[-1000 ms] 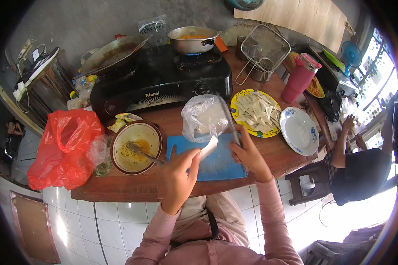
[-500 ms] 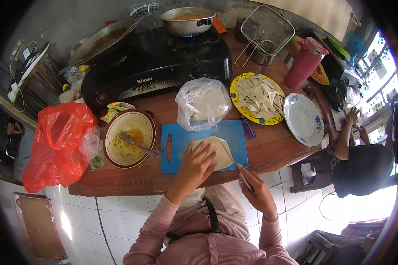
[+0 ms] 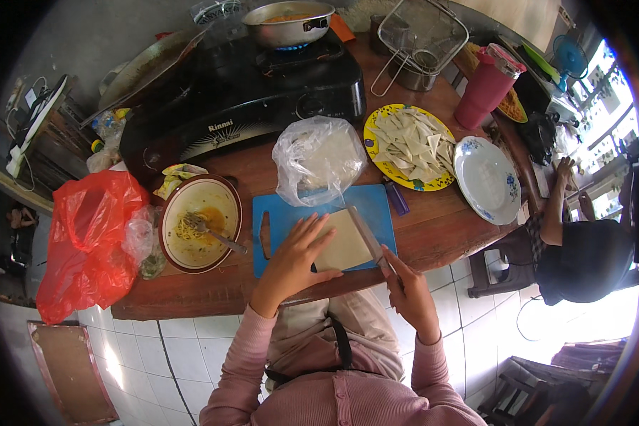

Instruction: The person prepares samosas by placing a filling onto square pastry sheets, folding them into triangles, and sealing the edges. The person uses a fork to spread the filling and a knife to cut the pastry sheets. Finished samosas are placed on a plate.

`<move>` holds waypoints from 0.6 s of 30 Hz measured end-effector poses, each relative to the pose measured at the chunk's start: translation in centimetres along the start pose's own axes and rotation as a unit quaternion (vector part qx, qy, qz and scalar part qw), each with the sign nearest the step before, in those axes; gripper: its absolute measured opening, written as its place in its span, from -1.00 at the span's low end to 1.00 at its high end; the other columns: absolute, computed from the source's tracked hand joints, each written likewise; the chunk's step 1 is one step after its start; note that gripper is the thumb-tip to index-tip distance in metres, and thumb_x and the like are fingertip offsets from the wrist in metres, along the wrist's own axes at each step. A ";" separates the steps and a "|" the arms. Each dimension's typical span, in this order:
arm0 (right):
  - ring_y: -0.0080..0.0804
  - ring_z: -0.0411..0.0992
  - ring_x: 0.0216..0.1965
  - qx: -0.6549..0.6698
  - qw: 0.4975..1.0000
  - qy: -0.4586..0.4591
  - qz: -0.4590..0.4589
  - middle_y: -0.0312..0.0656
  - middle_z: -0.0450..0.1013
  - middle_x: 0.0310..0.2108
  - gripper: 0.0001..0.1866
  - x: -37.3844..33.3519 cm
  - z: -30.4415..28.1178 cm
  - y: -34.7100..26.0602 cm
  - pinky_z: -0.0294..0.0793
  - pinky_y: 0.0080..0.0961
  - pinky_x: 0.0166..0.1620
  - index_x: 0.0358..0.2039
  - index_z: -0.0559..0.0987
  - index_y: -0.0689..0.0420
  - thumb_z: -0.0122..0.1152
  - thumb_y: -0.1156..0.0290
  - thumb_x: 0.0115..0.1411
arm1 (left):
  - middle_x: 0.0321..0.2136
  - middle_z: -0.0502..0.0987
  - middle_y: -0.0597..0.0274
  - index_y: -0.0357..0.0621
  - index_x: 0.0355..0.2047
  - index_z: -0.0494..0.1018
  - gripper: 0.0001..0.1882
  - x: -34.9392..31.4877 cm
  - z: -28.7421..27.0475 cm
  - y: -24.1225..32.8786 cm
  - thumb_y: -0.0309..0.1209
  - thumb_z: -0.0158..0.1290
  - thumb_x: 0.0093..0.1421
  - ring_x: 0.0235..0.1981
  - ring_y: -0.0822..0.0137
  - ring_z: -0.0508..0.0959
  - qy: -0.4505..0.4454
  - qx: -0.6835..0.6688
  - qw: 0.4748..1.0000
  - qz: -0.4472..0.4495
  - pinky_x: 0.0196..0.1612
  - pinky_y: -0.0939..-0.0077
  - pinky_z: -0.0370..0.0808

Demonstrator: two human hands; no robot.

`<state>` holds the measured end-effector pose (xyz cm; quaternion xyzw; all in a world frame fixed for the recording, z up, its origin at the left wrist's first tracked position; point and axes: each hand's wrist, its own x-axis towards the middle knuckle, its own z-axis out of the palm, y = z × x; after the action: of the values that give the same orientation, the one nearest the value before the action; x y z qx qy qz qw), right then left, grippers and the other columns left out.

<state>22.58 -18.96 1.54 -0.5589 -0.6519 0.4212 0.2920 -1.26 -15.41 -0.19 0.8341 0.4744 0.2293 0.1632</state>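
Observation:
A square stack of pale dough wrapper sheets point(image 3: 346, 247) lies on the blue cutting board point(image 3: 378, 204). My left hand point(image 3: 296, 260) rests on the stack's left edge, open, fingers spread and thumb along the near side. My right hand point(image 3: 413, 295) is closed round the handle of a knife point(image 3: 366, 236). Its blade lies along the right edge of the sheets, tip pointing away from me; whether it is cutting into them I cannot tell. Just beyond the board's far edge sits a clear plastic bag point(image 3: 319, 160) with more pale sheets inside.
Cut dough pieces point(image 3: 413, 145) fill a yellow plate point(image 3: 373, 165), beside a white plate point(image 3: 486, 181). Left stand a bowl point(image 3: 179, 248) with a fork and a red bag point(image 3: 96, 238). A pan point(image 3: 280, 32) sits over a lit stove point(image 3: 277, 92). Another person point(image 3: 582, 255) is at right.
The knife has swung from the near corner of the sheets to lie along their right edge. My left hand has shifted slightly left, with its fingers more spread. The sheets now look squarer.

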 end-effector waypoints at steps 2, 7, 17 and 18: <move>-0.62 0.22 -0.75 -0.010 1.000 0.028 -0.006 -0.23 0.30 -0.66 -0.57 0.0 0.2 0.3 0.27 -0.59 -0.65 0.13 0.34 0.13 -0.02 0.52 0.22 | 0.19 0.16 0.01 -0.18 0.07 0.31 -0.24 0.2 0.1 -0.2 0.01 0.18 -0.06 0.22 -0.02 0.15 -0.001 -0.008 1.000 0.004 0.24 0.12 0.09; -0.06 0.51 -0.39 -0.125 0.982 0.075 -0.123 0.12 0.48 -0.37 -0.58 0.5 0.2 0.4 0.44 -0.41 -0.31 0.10 0.35 0.19 -0.01 0.53 0.19 | 0.19 0.16 0.00 -0.21 0.07 0.31 -0.24 0.4 0.4 -0.5 0.01 0.18 -0.06 0.23 -0.02 0.13 -0.001 -0.024 1.000 0.008 0.25 0.13 0.07; 0.12 0.44 -0.35 -0.088 0.993 0.052 -0.058 0.20 0.45 -0.38 -0.59 1.2 -0.2 -0.3 0.38 -0.18 -0.33 0.05 0.38 0.17 0.03 0.52 0.15 | 0.19 0.14 -0.06 -0.26 0.06 0.31 -0.29 0.4 1.1 0.6 -0.07 0.19 -0.01 0.23 -0.10 0.09 0.043 -0.026 0.999 -0.021 0.23 0.14 0.07; 0.11 0.44 -0.35 -0.086 0.994 0.045 -0.042 0.20 0.45 -0.38 -0.59 1.1 -0.3 -0.3 0.38 -0.18 -0.32 0.05 0.38 0.17 0.03 0.53 0.15 | 0.19 0.14 -0.07 -0.26 0.06 0.30 -0.29 0.3 1.1 0.7 -0.07 0.19 -0.01 0.23 -0.11 0.09 0.038 -0.036 0.998 -0.032 0.23 0.13 0.08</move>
<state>22.43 -17.81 1.85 -0.5723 -0.6950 0.3255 0.2890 -0.02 -15.55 -0.72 0.8023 0.4985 0.2728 0.1824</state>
